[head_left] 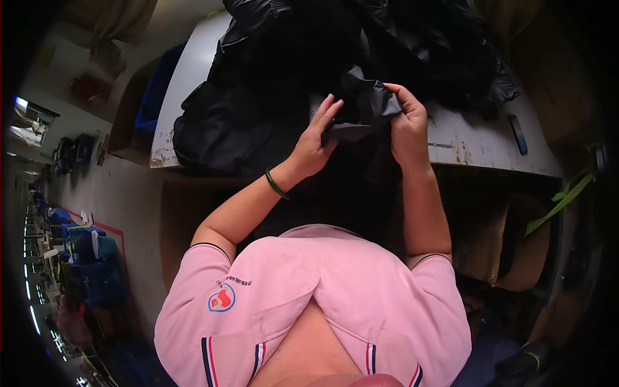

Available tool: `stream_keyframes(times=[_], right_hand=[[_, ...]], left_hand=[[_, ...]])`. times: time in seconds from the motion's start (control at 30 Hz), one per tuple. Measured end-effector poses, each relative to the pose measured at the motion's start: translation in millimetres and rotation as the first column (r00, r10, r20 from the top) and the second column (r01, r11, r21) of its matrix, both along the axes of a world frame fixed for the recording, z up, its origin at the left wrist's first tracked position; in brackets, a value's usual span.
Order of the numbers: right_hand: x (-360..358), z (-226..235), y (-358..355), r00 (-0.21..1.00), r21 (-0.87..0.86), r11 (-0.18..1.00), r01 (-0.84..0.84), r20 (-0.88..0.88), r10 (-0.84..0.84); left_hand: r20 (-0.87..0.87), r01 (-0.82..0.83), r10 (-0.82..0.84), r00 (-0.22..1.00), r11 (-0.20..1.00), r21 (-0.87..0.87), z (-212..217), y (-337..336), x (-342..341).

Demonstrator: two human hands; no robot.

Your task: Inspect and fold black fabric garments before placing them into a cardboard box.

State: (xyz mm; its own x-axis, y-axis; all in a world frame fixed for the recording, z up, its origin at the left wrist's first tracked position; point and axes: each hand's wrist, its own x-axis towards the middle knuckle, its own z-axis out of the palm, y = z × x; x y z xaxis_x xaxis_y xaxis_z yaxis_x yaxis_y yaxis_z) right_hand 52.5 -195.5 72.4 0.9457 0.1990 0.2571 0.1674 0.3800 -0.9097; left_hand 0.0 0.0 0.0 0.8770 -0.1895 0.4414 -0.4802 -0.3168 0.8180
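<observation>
Two hands (361,129) gripping black fabric (364,106), its shape indistinct.

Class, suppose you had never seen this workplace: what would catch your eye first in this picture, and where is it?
First, the two bare hands at the centre: the left hand and the right hand pinch a fold of black fabric between them. Behind it, a big heap of black garments covers the worn white table. Low in the picture, the person's pink polo shirt fills the foreground.

Worn white worktable (474,138), grey floor (122,200), window (29,119) at left.
</observation>
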Motion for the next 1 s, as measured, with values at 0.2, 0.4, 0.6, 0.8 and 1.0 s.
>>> stream_keyframes(times=[0.2, 0.4, 0.6, 0.8, 1.0], right_hand=[[-11, 33, -38, 0.794, -0.833, 0.373, -0.408, -0.122, 0.596], [13, 64, -84, 0.919, -0.645, 0.733, 0.215, 0.388, 0.072], [50, -2, -45, 0.766, -0.819, 0.32, 0.475, 0.564, 0.307], [30, 53, -60, 0.914, -0.738, 0.573, 0.358, 0.403, -0.051], [-38, 45, 6, 0.474, -0.509, 0.573, 0.642, 0.851, 0.226]], left_hand=[[-0.254, -0.008, -0.336, 0.907, 0.59, -0.807, 39, 35, 21], [-0.7, 0.36, -0.528, 0.48, 0.847, -0.392, 27, 24, 6], [-0.473, 0.511, -0.838, 0.271, 0.542, -0.668, 43, 1, -5], [-0.331, 0.179, -0.74, 0.586, 0.516, -0.838, 59, 19, 3], [-0.344, 0.096, -0.645, 0.683, 0.546, -0.832, 74, -1, 3]])
